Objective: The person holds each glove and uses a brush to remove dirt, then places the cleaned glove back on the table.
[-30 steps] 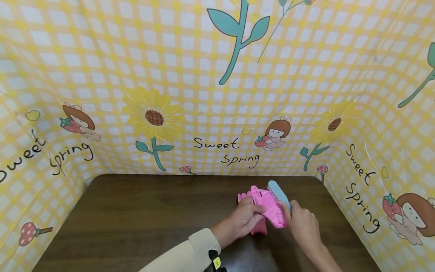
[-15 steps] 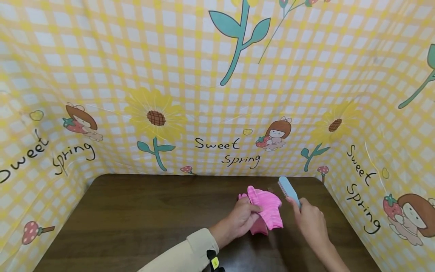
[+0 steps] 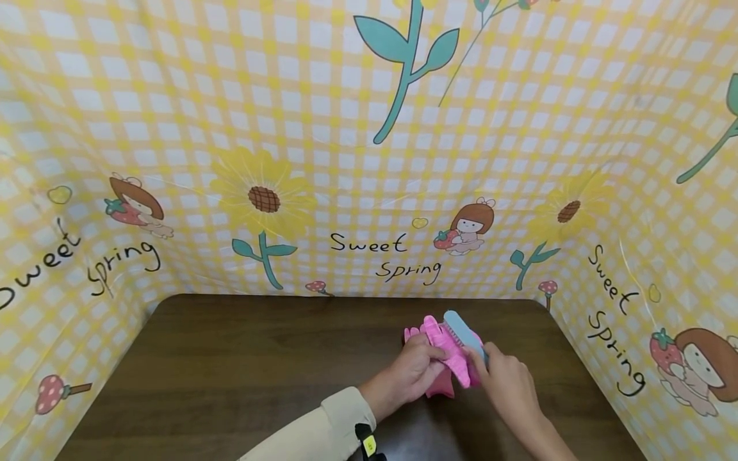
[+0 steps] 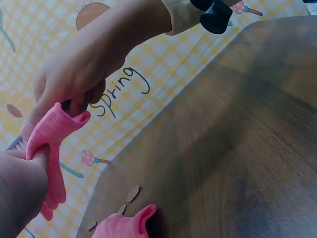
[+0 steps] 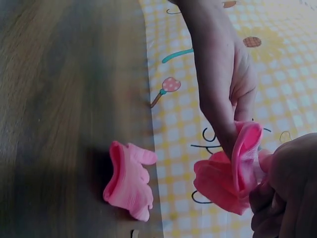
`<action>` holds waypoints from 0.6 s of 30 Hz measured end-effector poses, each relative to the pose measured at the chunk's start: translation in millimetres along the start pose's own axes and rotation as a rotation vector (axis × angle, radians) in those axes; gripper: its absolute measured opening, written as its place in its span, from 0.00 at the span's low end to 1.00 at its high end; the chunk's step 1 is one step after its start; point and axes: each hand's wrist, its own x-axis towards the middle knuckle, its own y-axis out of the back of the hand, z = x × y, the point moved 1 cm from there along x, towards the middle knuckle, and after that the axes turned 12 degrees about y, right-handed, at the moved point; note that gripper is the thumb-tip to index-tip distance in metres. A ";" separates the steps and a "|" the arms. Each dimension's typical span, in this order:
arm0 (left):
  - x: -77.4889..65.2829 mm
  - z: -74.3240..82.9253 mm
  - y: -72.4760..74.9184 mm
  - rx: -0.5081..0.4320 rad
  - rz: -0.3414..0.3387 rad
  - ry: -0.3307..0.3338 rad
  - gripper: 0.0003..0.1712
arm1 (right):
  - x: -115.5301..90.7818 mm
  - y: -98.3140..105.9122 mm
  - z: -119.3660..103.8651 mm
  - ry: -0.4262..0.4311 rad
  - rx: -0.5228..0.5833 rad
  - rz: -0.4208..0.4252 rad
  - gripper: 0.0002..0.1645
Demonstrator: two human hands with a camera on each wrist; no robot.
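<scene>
My left hand (image 3: 412, 368) grips a pink knitted glove (image 3: 445, 351) by its side, above the table. My right hand (image 3: 510, 381) holds a light-blue brush (image 3: 463, 331) by the handle, its bristles turned toward the glove and against it. Part of the glove is covered by the brush. In the left wrist view the glove's cuff (image 4: 52, 126) gapes near the right hand, and only a bit of the brush shows. A second pink glove (image 5: 130, 181) lies on the table, partly hidden beneath the left hand in the head view.
The dark wooden table (image 3: 242, 371) has a back edge close behind the gloves. A yellow checked cloth (image 3: 357, 192) with printed flowers hangs around its back and sides. Small flat brown pieces (image 4: 132, 193) lie near the second glove.
The brush was lifted off the glove to the right, then came back left onto it. The glove's cuff side has folded under the brush. My left hand stays nearly still.
</scene>
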 end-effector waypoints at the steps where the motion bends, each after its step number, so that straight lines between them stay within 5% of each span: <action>1: 0.2 -0.6 0.4 0.004 0.001 0.003 0.38 | 0.1 -0.7 1.7 -0.001 -0.007 0.004 0.26; 11: -0.8 -0.2 -0.7 0.026 0.011 0.016 0.35 | 3.6 -1.1 15.4 0.015 -0.074 0.071 0.24; 18: -1.4 -0.3 -0.8 0.010 0.031 0.042 0.36 | 6.7 0.7 25.2 -0.035 -0.052 0.026 0.27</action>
